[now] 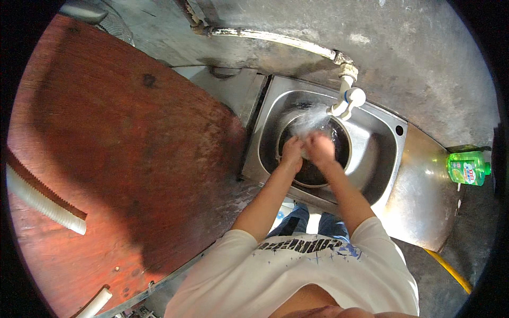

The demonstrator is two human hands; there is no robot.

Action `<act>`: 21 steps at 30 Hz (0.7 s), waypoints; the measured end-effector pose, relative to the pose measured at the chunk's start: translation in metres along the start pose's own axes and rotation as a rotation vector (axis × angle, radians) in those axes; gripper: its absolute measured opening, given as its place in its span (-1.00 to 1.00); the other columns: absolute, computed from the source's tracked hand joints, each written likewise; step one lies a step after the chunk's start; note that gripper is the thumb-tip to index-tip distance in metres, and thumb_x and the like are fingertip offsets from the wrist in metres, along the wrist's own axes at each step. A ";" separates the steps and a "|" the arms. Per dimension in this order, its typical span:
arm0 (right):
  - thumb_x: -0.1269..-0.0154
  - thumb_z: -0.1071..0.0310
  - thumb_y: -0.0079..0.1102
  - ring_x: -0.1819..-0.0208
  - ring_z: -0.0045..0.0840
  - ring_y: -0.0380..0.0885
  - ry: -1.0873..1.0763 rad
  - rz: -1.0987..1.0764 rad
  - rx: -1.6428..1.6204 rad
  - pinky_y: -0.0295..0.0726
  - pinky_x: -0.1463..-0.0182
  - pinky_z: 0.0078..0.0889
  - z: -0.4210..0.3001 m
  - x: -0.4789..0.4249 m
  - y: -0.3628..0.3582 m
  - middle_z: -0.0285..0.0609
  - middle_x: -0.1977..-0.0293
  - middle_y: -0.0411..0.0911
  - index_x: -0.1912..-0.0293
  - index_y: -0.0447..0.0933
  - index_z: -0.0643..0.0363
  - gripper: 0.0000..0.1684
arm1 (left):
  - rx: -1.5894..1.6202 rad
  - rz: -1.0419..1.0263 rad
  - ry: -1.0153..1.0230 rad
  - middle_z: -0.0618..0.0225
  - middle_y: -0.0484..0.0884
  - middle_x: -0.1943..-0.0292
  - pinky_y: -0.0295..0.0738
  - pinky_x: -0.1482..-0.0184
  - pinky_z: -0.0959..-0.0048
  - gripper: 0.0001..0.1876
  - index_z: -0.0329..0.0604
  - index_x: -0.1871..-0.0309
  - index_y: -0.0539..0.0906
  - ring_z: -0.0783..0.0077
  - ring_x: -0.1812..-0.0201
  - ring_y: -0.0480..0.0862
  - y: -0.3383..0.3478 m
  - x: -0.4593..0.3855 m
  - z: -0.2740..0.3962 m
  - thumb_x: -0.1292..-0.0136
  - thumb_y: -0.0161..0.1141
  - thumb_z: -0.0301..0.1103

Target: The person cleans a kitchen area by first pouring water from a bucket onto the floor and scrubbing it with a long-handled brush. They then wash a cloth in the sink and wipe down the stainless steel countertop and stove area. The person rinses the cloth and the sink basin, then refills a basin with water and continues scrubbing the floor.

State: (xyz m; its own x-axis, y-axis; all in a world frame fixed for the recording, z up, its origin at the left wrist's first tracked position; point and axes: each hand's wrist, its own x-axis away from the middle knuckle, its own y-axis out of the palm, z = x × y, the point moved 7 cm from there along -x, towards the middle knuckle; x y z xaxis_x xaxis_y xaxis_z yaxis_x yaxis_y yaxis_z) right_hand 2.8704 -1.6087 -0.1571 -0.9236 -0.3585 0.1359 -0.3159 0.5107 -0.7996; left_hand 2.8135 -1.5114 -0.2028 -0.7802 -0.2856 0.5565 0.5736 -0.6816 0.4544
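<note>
Water sprays from the white plastic tap (345, 104) into a stainless steel sink (372, 159). Beneath the spray, a round dark-bottomed pan or basin (314, 179) with a pale rim sits in the bowl. Over it, my left hand (293, 153) and my right hand (320, 148) are close together in the running water. Both hands have bent fingers, and the right one is blurred. Something small and pale shows between them, but what it is, and which hand holds it, cannot be told.
A reddish wooden board (131, 119) spans the left side, with a white corrugated hose (47, 200) on it. A green dish soap bottle (467, 168) lies at the far right beside the metal counter (421, 190). A white-coated pipe (274, 37) runs along the wall to the tap.
</note>
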 end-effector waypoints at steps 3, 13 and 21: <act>-0.03 0.24 0.20 0.09 -0.23 0.52 0.104 -0.350 0.105 0.49 0.03 -0.27 0.031 -0.014 -0.015 0.04 0.18 0.54 0.19 0.52 0.22 -0.65 | -0.399 0.017 0.294 0.34 0.58 0.29 0.45 0.17 0.48 -0.78 -0.27 0.14 0.55 0.46 0.24 0.55 0.011 0.015 0.035 -0.17 0.16 -0.38; 0.05 0.35 0.30 0.49 -0.46 0.49 0.074 0.016 -0.251 0.47 0.41 -0.41 0.056 -0.006 -0.016 -0.14 0.53 0.53 0.35 0.51 0.30 -0.73 | -0.723 0.080 0.438 0.26 0.55 0.10 0.36 -0.02 0.45 -0.61 -0.19 0.00 0.52 0.39 0.04 0.50 -0.002 0.020 0.071 -0.05 0.24 -0.54; -0.11 0.30 0.03 0.02 -0.05 0.43 -0.203 -0.099 0.058 0.38 -0.06 -0.11 0.015 0.008 0.041 0.17 0.07 0.40 -0.04 0.37 0.16 -0.56 | -0.221 0.004 -0.136 0.29 0.48 -0.03 0.40 -0.02 0.20 -0.61 -0.03 -0.19 0.35 0.24 -0.02 0.49 -0.023 0.004 -0.015 -0.30 -0.01 -0.27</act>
State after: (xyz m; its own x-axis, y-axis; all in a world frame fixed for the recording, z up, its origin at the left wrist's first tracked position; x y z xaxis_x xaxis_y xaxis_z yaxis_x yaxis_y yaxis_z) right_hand 2.8537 -1.6020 -0.1971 -0.8243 -0.5573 0.1001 -0.3847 0.4215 -0.8212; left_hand 2.7938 -1.5067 -0.2214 -0.7288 -0.2060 0.6530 0.4967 -0.8154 0.2972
